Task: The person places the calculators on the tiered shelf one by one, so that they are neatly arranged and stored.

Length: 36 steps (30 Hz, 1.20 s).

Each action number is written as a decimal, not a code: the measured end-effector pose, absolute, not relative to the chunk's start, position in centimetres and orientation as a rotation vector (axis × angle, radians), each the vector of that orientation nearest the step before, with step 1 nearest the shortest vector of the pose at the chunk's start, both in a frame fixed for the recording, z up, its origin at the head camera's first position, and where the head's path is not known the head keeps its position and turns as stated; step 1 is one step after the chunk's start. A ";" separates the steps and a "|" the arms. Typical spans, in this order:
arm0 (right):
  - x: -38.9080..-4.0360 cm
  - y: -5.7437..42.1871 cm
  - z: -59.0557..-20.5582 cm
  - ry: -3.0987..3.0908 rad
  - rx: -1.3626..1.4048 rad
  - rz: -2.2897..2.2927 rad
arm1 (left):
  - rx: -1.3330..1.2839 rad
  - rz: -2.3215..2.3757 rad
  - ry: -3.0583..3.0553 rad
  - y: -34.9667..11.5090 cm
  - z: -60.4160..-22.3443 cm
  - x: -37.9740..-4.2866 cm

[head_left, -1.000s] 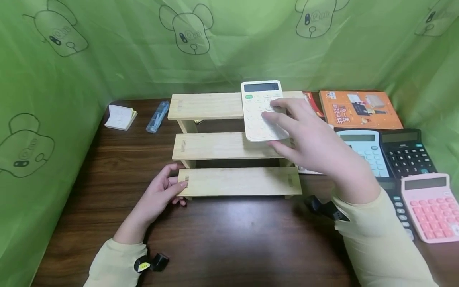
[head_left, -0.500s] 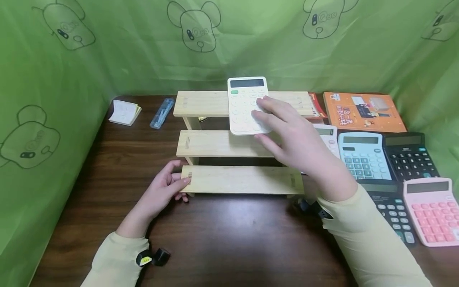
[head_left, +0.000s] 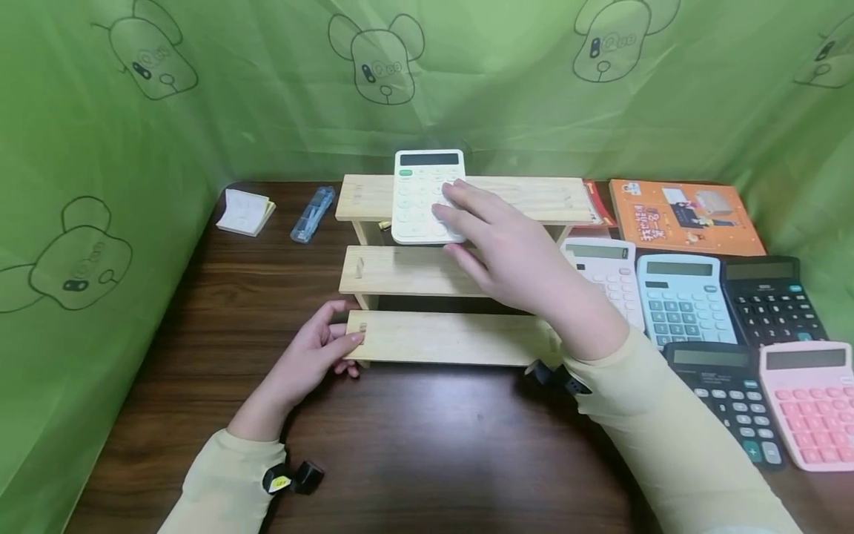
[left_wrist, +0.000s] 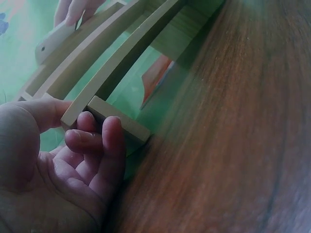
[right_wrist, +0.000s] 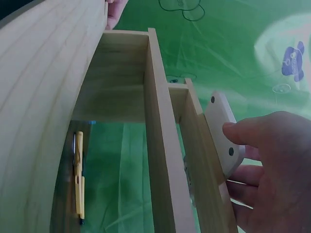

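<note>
A three-tier wooden step shelf (head_left: 427, 337) stands on the dark wooden table. My left hand (head_left: 319, 348) grips the left end of its lowest step, thumb on top and fingers curled by the end support (left_wrist: 119, 119). At the top step, my right hand (head_left: 503, 248) holds a white calculator (head_left: 427, 196) by its right side, fingers over the keys. The right wrist view shows the thumb on the calculator's back (right_wrist: 224, 133), with the lower edge close over the top board (right_wrist: 206, 160). Its screen faces up and toward me.
Several calculators lie at the right, among them a light blue one (head_left: 683, 297) and a pink one (head_left: 807, 408). Behind them is an orange book (head_left: 687, 215). A notepad (head_left: 245, 213) and a blue stapler-like item (head_left: 312, 215) lie back left. Green cloth (head_left: 267, 111) surrounds the table.
My right hand has carried the white calculator leftward along the top step. My left hand keeps its grip on the lowest step; the head view has shifted slightly.
</note>
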State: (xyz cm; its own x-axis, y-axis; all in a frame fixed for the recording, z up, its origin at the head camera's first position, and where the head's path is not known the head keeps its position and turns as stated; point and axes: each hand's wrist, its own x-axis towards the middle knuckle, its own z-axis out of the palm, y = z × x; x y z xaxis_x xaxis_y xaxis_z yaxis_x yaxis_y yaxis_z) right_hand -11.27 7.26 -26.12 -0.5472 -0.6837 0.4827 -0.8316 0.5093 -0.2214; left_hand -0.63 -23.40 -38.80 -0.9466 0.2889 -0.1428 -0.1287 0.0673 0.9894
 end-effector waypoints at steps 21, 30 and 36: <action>-11.6 5.1 -26.8 -2.373 1.380 0.551 | 0.127 1.924 2.050 -23.3 -38.7 -0.7; -11.6 10.1 -27.4 -2.419 1.258 0.542 | 0.141 1.926 2.044 -22.9 -38.7 -1.3; -10.9 13.2 -27.0 -2.513 1.164 0.505 | 0.134 1.925 2.051 -23.3 -38.8 -1.3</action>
State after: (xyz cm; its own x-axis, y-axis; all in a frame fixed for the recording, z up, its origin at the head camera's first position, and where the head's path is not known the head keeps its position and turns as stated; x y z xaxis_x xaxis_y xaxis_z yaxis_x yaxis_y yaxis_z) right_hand -10.86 13.20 -27.00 -0.6144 -0.6610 0.4309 -0.7761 0.6046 -0.1792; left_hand -1.30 -23.29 -38.75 -0.9431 0.2863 -0.1692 -0.1508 0.0855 0.9849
